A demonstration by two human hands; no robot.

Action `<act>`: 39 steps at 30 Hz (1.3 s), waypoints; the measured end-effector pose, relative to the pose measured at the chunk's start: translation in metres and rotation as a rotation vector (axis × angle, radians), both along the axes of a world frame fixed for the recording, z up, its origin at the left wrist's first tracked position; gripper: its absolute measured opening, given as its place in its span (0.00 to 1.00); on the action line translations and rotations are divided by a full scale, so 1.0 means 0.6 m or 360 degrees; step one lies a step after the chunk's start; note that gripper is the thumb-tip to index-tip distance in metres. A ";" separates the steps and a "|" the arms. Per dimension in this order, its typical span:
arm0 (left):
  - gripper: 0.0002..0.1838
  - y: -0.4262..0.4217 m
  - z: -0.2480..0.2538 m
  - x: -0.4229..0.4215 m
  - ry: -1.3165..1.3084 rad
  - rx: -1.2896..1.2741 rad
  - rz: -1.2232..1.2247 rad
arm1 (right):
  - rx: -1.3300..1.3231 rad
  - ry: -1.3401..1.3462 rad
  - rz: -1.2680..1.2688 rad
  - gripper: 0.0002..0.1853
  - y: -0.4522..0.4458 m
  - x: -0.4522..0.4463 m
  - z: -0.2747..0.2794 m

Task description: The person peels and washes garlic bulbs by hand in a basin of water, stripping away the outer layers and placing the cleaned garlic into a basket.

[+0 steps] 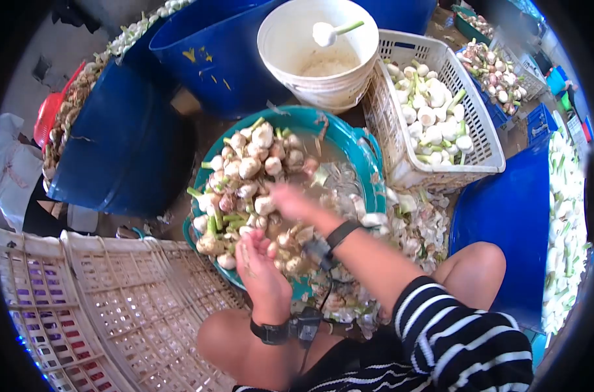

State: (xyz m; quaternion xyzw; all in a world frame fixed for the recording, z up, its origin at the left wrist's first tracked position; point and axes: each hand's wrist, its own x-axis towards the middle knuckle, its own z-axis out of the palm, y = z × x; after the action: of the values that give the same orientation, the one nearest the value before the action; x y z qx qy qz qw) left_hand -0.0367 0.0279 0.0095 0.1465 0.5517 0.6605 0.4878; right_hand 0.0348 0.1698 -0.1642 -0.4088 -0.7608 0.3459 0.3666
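Garlic heap point(249, 168) in teal tub point(346, 136), mostly left side. R hand point(295, 201) blurred over heap, grip unclear. L hand point(265, 274) at tub's near-left, fingers part-curled, can't tell if gripping. White bucket point(329, 93) far side, w/ 1 bulb point(323, 34) in/over it.

A person in a striped sleeve point(463, 333) sits with both bare hands over a teal tub point(375, 189) heaped with garlic point(244, 166). The right hand point(295, 202), blurred, is over the heap; the left hand point(264, 279), loosely cupped, is at its near edge. Beyond, one green-stemmed bulb point(323, 34) shows against a white bucket's point(342, 91) mouth. Beside the bucket, a crate point(440, 175) holds whiter bulbs.
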 end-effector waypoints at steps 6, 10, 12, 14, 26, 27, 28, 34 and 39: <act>0.20 -0.011 -0.075 0.021 0.0235 -0.0366 -0.0160 | -0.1031 -0.0798 0.0333 0.31 -0.123 -0.033 -0.165; 0.27 -0.005 -0.051 0.012 -0.0113 -0.0721 -0.0092 | -0.1115 0.0024 -0.0095 0.23 -0.151 0.047 0.041; 0.23 0.001 -0.076 0.004 -0.0344 -0.0516 -0.0369 | -0.0821 0.0492 -0.0042 0.19 -0.188 0.076 0.123; 0.17 0.003 -0.059 0.019 -0.0060 -0.0420 -0.0509 | -0.0659 0.0047 -0.0082 0.17 -0.208 0.101 0.210; 0.09 -0.018 -0.041 0.046 0.0155 -0.0146 -0.0709 | -0.0530 -0.0130 -0.0151 0.12 -0.255 0.146 0.247; 0.09 -0.022 -0.041 0.049 0.0153 -0.0151 -0.0714 | -0.0273 -0.0216 -0.0169 0.11 -0.263 0.147 0.259; 0.09 -0.025 -0.042 0.053 0.0172 -0.0143 -0.0747 | -0.0275 -0.0216 -0.0176 0.11 -0.266 0.147 0.254; 0.12 -0.031 -0.043 0.058 0.0219 -0.0192 -0.0896 | -0.0900 -0.0018 -0.0254 0.12 -0.247 0.161 0.211; 0.18 -0.014 -0.049 0.039 0.0243 -0.0047 -0.1119 | -0.1291 0.0492 -0.0163 0.11 -0.251 0.180 0.215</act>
State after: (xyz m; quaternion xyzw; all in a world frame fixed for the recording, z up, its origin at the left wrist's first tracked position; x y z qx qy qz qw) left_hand -0.0133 0.0193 -0.0201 0.3694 0.5119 0.4315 0.6445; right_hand 0.1425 0.0191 -0.0353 -0.5003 -0.4784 0.6553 0.3025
